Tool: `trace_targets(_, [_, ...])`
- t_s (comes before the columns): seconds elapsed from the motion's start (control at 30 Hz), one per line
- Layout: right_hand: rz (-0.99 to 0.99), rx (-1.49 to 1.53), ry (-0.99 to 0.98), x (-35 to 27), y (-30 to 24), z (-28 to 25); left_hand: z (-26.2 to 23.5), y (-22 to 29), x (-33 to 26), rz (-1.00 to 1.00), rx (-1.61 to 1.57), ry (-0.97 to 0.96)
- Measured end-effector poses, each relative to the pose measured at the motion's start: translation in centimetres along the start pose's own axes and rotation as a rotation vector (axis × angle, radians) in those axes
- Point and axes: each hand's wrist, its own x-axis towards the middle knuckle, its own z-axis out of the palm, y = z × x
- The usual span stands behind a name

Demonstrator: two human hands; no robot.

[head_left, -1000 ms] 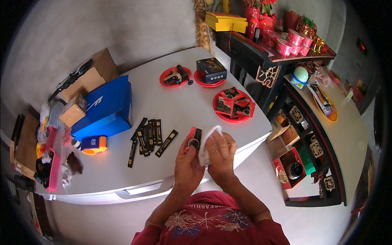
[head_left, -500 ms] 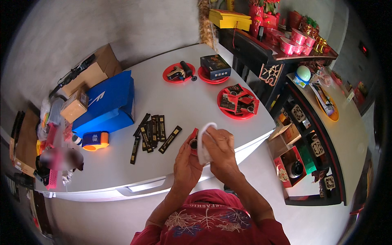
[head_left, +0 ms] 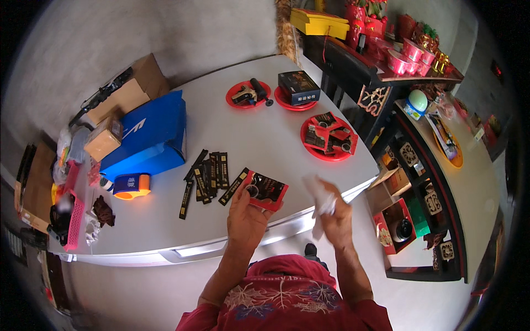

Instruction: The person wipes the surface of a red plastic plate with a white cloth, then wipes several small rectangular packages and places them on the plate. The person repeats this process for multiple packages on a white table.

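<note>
Nearest to us, our two forearms rise from the red patterned shirt (head_left: 281,300) at the lower edge. Our left hand (head_left: 245,212) has its fingers closed around the lower edge of a red and black packet (head_left: 267,191), holding it tilted just above the near rim of the white table (head_left: 165,231). Our right hand (head_left: 338,212) is off the table's edge, over the floor, with its fingers gripped around a crumpled white cloth (head_left: 320,194); the cloth sticks up from the fist and stands a little apart from the packet.

Just beyond the left hand lies a loose cluster of black sachets (head_left: 212,174) with gold print, some overlapping, scattered flat on the table. To their left sits an orange tape dispenser (head_left: 131,185), and behind it a blue box (head_left: 146,138) with a small cardboard carton (head_left: 103,138) leaning at its left end. A pink basket (head_left: 73,212) hangs at the table's left edge.

Farther out on the right of the table, a red plate (head_left: 309,144) carries more red and black packets. Beyond it, two more red plates stand side by side: one (head_left: 234,102) holds a black tool, the other (head_left: 287,103) a black box (head_left: 298,87). At the far left a larger cardboard box (head_left: 138,85) rests near the wall, and past the table a dark shelf (head_left: 381,71) bears a yellow box (head_left: 319,22) and pink containers.
</note>
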Motion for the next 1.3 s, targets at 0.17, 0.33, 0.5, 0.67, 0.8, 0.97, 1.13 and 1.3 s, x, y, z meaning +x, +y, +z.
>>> trace_targets(0.17, [0.439,0.329,-0.215,2.3,-0.9,0.7,0.2,-1.6,0.4,-0.097,0.101,-0.014])
trace_targets(0.33, [-0.146,-0.026,0.055,1.5,0.4,2.7,1.2,-1.9,-0.1,-0.046,0.243,0.104])
trace_targets(0.5, [-0.451,-0.333,0.012,0.6,0.3,4.4,1.0,-2.2,-0.6,-0.043,0.167,-0.078])
trace_targets(0.67, [-0.586,-0.317,-0.196,0.1,-1.0,4.4,1.8,-1.4,-0.8,-0.130,0.154,-0.051])
trace_targets(0.8, [-0.523,-0.309,-0.143,0.7,-1.3,4.5,1.9,-1.9,-0.9,-0.132,0.134,-0.043])
trace_targets(0.97, [-0.506,-0.504,-0.025,1.3,-1.7,5.4,2.4,-1.8,-1.5,-0.221,0.153,0.066])
trace_targets(1.13, [-0.637,-0.350,-0.310,0.9,-2.3,5.1,1.2,-1.0,-1.4,-0.248,0.037,-0.030])
trace_targets(1.3, [-0.539,-0.534,-0.065,0.8,-1.5,5.0,-0.8,-1.6,-0.4,-0.117,-0.032,-0.201])
